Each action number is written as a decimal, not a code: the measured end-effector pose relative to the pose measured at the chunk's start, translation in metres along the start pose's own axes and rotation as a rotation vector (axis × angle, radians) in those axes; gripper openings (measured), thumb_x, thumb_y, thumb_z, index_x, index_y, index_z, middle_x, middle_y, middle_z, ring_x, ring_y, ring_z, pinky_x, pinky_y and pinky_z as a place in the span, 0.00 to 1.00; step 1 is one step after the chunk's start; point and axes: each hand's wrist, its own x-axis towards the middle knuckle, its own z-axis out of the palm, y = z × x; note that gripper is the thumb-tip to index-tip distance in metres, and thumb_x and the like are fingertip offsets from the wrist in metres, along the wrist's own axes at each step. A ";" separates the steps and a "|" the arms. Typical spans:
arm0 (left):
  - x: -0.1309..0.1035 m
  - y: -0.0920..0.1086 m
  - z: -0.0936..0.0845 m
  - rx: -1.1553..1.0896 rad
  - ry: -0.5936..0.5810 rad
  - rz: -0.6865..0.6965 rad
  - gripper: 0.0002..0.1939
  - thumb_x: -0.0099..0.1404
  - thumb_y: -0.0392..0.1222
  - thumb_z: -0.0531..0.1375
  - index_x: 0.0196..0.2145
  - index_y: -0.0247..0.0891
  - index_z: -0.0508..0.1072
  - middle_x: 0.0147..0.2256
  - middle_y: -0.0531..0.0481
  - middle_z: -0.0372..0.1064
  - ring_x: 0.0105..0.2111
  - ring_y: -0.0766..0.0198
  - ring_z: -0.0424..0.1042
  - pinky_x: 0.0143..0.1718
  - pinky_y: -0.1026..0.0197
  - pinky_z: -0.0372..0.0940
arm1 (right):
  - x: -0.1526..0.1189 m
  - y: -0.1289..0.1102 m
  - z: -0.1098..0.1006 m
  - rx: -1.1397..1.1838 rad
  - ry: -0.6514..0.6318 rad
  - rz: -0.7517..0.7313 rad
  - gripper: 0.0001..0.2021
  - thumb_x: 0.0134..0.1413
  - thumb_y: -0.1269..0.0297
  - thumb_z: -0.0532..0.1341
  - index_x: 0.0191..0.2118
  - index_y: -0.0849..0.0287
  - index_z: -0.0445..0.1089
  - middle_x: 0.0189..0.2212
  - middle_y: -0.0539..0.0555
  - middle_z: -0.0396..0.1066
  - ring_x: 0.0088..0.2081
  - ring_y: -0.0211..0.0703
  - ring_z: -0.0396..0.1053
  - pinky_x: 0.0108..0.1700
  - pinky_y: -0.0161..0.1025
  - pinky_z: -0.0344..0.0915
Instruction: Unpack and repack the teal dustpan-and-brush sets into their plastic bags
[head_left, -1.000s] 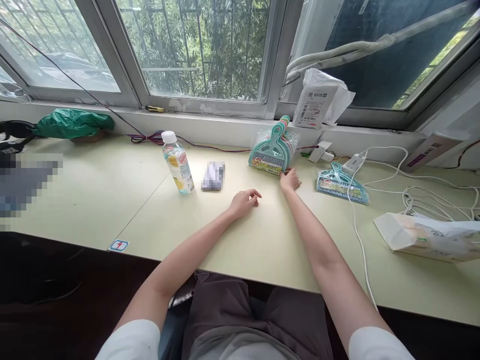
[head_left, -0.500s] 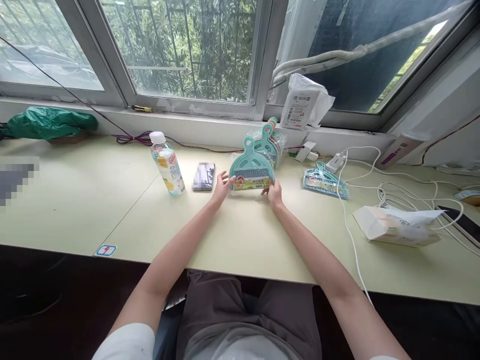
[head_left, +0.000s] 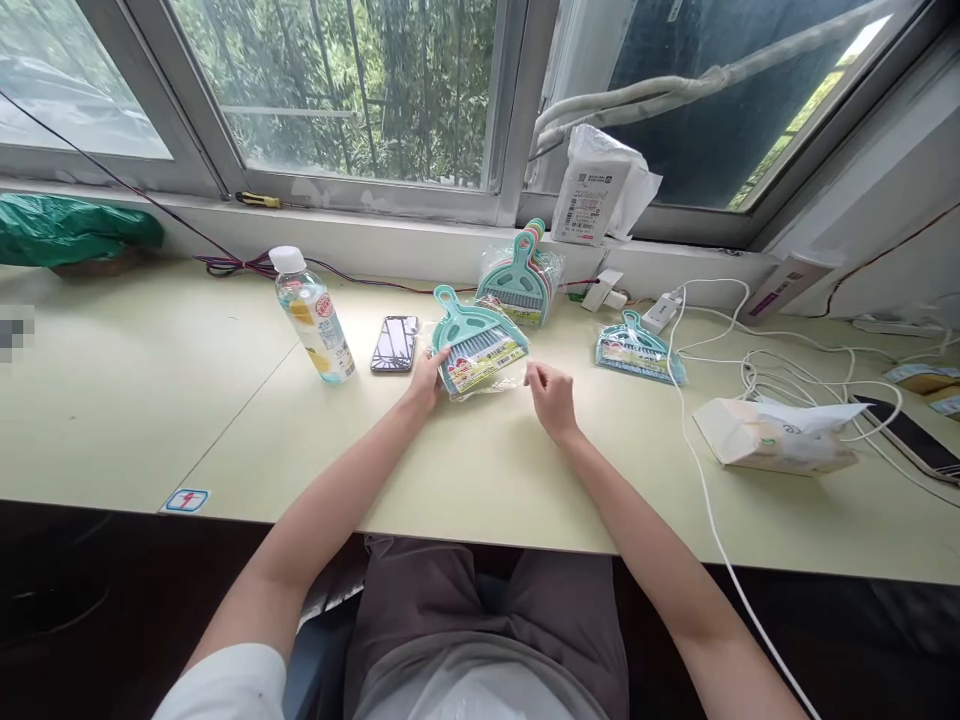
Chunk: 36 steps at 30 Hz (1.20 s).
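The left hand [head_left: 425, 378] is gripping the left edge of a packaged teal dustpan set [head_left: 477, 343], which is lying on the desk [head_left: 225, 400] beside a phone [head_left: 395, 343]. The right hand [head_left: 551, 396] is hovering at the wrapper's right edge (fingers loosely curled, holding nothing discernible).

One packaged dustpan set [head_left: 477, 348] has been taken from the stack [head_left: 519, 280] by the window and now lies on the desk, handle tilted to the left. The left hand [head_left: 424, 382], formerly resting on the bare desk, grips its left edge. The right hand [head_left: 551, 398] has withdrawn from the stack to the wrapper's right corner.
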 end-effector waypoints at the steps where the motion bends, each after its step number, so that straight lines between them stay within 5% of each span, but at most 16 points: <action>1: 0.000 0.001 0.000 -0.012 -0.002 0.005 0.16 0.59 0.40 0.61 0.45 0.36 0.68 0.39 0.46 0.75 0.33 0.62 0.75 0.33 0.61 0.72 | -0.001 -0.001 0.004 0.080 -0.116 0.064 0.21 0.58 0.46 0.49 0.24 0.55 0.62 0.21 0.52 0.66 0.24 0.41 0.65 0.32 0.40 0.65; 5: -0.006 0.004 0.001 -0.046 -0.072 0.055 0.24 0.55 0.34 0.61 0.50 0.35 0.65 0.39 0.47 0.74 0.34 0.62 0.75 0.36 0.59 0.72 | -0.004 -0.002 0.019 0.390 -0.325 0.298 0.21 0.51 0.42 0.56 0.26 0.57 0.66 0.17 0.51 0.67 0.16 0.38 0.63 0.20 0.36 0.62; 8: -0.011 0.005 0.004 -0.057 -0.108 0.071 0.27 0.54 0.33 0.61 0.52 0.35 0.64 0.40 0.47 0.74 0.35 0.61 0.75 0.39 0.56 0.71 | -0.004 -0.002 0.016 0.428 -0.160 0.253 0.22 0.50 0.42 0.58 0.21 0.58 0.63 0.14 0.48 0.63 0.15 0.34 0.60 0.18 0.33 0.59; 12: -0.015 0.005 0.007 -0.114 -0.121 0.077 0.29 0.52 0.32 0.62 0.53 0.37 0.63 0.40 0.48 0.74 0.35 0.61 0.74 0.40 0.57 0.71 | 0.002 -0.001 0.004 0.389 0.055 0.092 0.18 0.53 0.48 0.58 0.24 0.58 0.66 0.18 0.48 0.66 0.22 0.34 0.65 0.28 0.32 0.65; 18: -0.016 0.004 0.008 -0.128 -0.146 0.059 0.30 0.52 0.32 0.63 0.53 0.38 0.65 0.41 0.47 0.74 0.38 0.59 0.74 0.41 0.57 0.70 | 0.011 0.008 0.015 0.608 -0.322 0.385 0.13 0.51 0.56 0.63 0.26 0.62 0.71 0.27 0.54 0.74 0.26 0.37 0.72 0.35 0.36 0.71; 24: -0.017 0.003 0.009 -0.141 -0.151 0.034 0.29 0.53 0.30 0.62 0.53 0.38 0.65 0.41 0.47 0.74 0.38 0.58 0.74 0.43 0.55 0.70 | 0.009 0.006 0.014 0.855 -0.155 0.475 0.10 0.48 0.63 0.66 0.36 0.59 0.69 0.32 0.51 0.75 0.28 0.33 0.72 0.34 0.31 0.69; 30: -0.010 0.004 0.004 -0.170 -0.080 0.046 0.25 0.55 0.31 0.60 0.52 0.37 0.67 0.43 0.46 0.74 0.42 0.57 0.74 0.44 0.56 0.70 | 0.026 0.019 -0.013 0.444 -0.060 0.419 0.08 0.54 0.60 0.59 0.36 0.58 0.67 0.29 0.50 0.74 0.21 0.32 0.66 0.26 0.32 0.61; 33: -0.006 0.007 0.001 -0.176 -0.021 0.052 0.24 0.56 0.31 0.59 0.52 0.37 0.67 0.43 0.46 0.74 0.44 0.56 0.73 0.43 0.56 0.71 | 0.036 0.034 -0.037 -0.079 -0.140 0.372 0.08 0.53 0.58 0.59 0.34 0.57 0.69 0.28 0.52 0.74 0.29 0.41 0.70 0.33 0.37 0.63; 36: -0.006 0.008 0.000 -0.179 -0.014 0.054 0.24 0.56 0.31 0.59 0.52 0.36 0.67 0.44 0.45 0.73 0.44 0.55 0.73 0.43 0.56 0.71 | 0.039 0.043 -0.056 -0.531 -0.006 0.340 0.14 0.49 0.63 0.63 0.44 0.59 0.68 0.39 0.61 0.74 0.40 0.51 0.71 0.39 0.42 0.63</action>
